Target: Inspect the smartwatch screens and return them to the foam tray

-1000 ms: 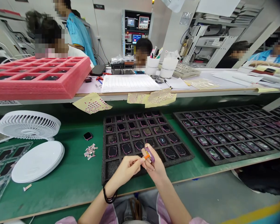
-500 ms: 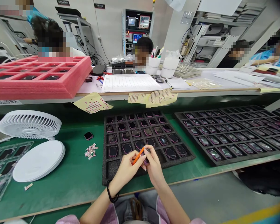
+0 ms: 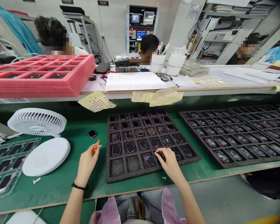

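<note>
My left hand (image 3: 86,163) is closed around a slim orange tool (image 3: 95,147), whose exact kind I cannot make out. This hand is over the green mat left of the black foam tray (image 3: 121,178), where it covers the spot of a pile of small pale strips. A lone smartwatch (image 3: 92,133) lies on the mat just beyond it. In the tray's front row, my right hand (image 3: 170,161) has its fingers closed on a dark watch (image 3: 162,155) at a compartment. Beside those fingers another watch (image 3: 149,159) sits in its slot. The two front-left compartments are bare.
More black trays of watches (image 3: 224,155) stand to the right. On the left are a white fan (image 3: 38,123) with its round base (image 3: 46,157) and a clear plastic tray (image 3: 8,168). A pink foam tray (image 3: 67,85) rests on the shelf above; people sit behind.
My hands have parted from in front of my body. The left went left with the orange tool; the right brought a watch to the front row. A small white scrap now lies near the mat's front edge.
</note>
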Available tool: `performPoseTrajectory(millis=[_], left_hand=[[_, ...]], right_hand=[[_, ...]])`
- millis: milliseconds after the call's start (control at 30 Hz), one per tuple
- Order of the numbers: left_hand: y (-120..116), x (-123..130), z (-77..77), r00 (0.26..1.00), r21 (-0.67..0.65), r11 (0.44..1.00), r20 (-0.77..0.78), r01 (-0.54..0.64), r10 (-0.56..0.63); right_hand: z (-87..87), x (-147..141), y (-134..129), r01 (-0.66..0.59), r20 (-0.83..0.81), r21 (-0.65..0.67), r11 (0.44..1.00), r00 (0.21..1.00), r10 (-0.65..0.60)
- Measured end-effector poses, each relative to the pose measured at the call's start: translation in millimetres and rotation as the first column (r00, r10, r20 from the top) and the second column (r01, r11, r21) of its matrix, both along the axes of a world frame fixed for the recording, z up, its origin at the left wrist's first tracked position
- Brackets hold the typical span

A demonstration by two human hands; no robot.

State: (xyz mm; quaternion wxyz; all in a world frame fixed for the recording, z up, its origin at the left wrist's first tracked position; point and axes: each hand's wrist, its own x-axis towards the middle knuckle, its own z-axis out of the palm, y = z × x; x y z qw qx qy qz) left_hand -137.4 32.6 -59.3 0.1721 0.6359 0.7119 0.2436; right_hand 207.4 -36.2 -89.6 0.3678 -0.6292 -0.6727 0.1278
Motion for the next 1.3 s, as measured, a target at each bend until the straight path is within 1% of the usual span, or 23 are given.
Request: performPoseTrajectory(millis=[33,100,167,233,267,333,367,433,467,533,567,600,633,667,733,767,800,833,867,900,967,1133,1300], left_hand=[[0,-4,-1.7,0.999,-0.023,1.0,-0.038,-0.012,0.011],[-1,-6,-2.9,0.994,-0.044,0.998,-0.098,-0.048,0.044],[-3,-5,-0.8,0.989,-0.039,0.994,-0.114,-0.098,0.093],[-6,-2,3.6,0.991,-0.039,0.992,-0.068,-0.117,0.115],[-7,1,5.8,0.994,-0.037,0.994,-0.026,-0.106,0.105],[-10,9,9.4,0.996,-0.006,0.999,0.074,-0.044,0.044],[-12,14,10.6,0.992,0.015,1.0,0.123,0.0,-0.002],[-16,26,12.3,0.973,0.035,0.995,0.211,0.094,-0.099],[-19,33,13.1,0.957,0.026,0.989,0.252,0.145,-0.147],[-26,50,15.1,0.907,-0.007,0.966,0.345,0.259,-0.241],[-30,58,16.3,0.867,-0.021,0.944,0.402,0.329,-0.293],[-34,67,17.4,0.814,-0.031,0.914,0.469,0.404,-0.343],[-38,77,18.5,0.749,-0.038,0.877,0.539,0.479,-0.386],[-41,86,19.4,0.681,-0.042,0.838,0.605,0.545,-0.413],[-46,102,20.9,0.569,-0.041,0.773,0.701,0.633,-0.429],[-47,108,21.4,0.535,-0.035,0.755,0.726,0.654,-0.431],[-48,114,22.0,0.515,-0.025,0.746,0.739,0.665,-0.434],[-49,119,22.6,0.504,-0.015,0.744,0.745,0.668,-0.438],[-49,122,23.3,0.498,-0.006,0.745,0.747,0.667,-0.44],[-49,124,23.8,0.496,0.0,0.747,0.748,0.665,-0.442],[-49,125,24.6,0.495,0.001,0.749,0.75,0.662,-0.438],[-50,124,24.5,0.477,-0.004,0.758,0.78,0.652,-0.406],[-51,124,29.0,0.491,-0.011,0.757,0.768,0.654,-0.412]], right_hand=[[-0.4,0,0,-0.011,0.048,0.02,1.0,0.999,0.01],[1.5,-3,-1,0.007,0.129,0.081,0.997,0.991,-0.018],[4.4,-10,-2,0.015,0.217,0.127,0.992,0.975,-0.043],[5.2,-19,-2,-0.009,0.321,0.135,0.991,0.946,-0.035],[4.4,-25,-2,-0.019,0.367,0.132,0.991,0.93,-0.031],[1.3,-36,-1,-0.013,0.416,0.131,0.991,0.908,-0.043],[-0.2,-40,-1,-0.007,0.412,0.124,0.992,0.91,-0.045],[-1.4,-48,-1,-0.025,0.342,0.074,0.997,0.94,-0.001],[-0.6,-50,-1,-0.051,0.275,0.037,0.998,0.961,0.039],[4.2,-53,-1,-0.101,0.068,-0.038,0.994,0.992,0.103],[8.1,-54,-1,-0.116,-0.068,-0.069,0.991,0.991,0.111],[12.8,-54,-1,-0.123,-0.218,-0.089,0.988,0.971,0.101],[18.2,-55,0,-0.127,-0.375,-0.104,0.986,0.924,0.079],[24.1,-57,1,-0.135,-0.529,-0.114,0.984,0.847,0.055],[35.8,-62,3,-0.166,-0.784,-0.126,0.978,0.621,0.004],[41.2,-65,4,-0.186,-0.87,-0.128,0.974,0.493,-0.02],[45.8,-69,6,-0.208,-0.927,-0.129,0.97,0.372,-0.043],[49.6,-72,7,-0.225,-0.96,-0.126,0.966,0.274,-0.061],[52.3,-75,8,-0.236,-0.976,-0.123,0.964,0.205,-0.074],[54.0,-78,8,-0.242,-0.983,-0.12,0.963,0.162,-0.082],[55.0,-81,9,-0.247,-0.989,-0.115,0.962,0.124,-0.087],[54.9,-81,9,-0.241,-0.993,-0.105,0.965,0.085,-0.086],[59.3,-82,9,-0.241,-0.991,-0.111,0.964,0.105,-0.088]])
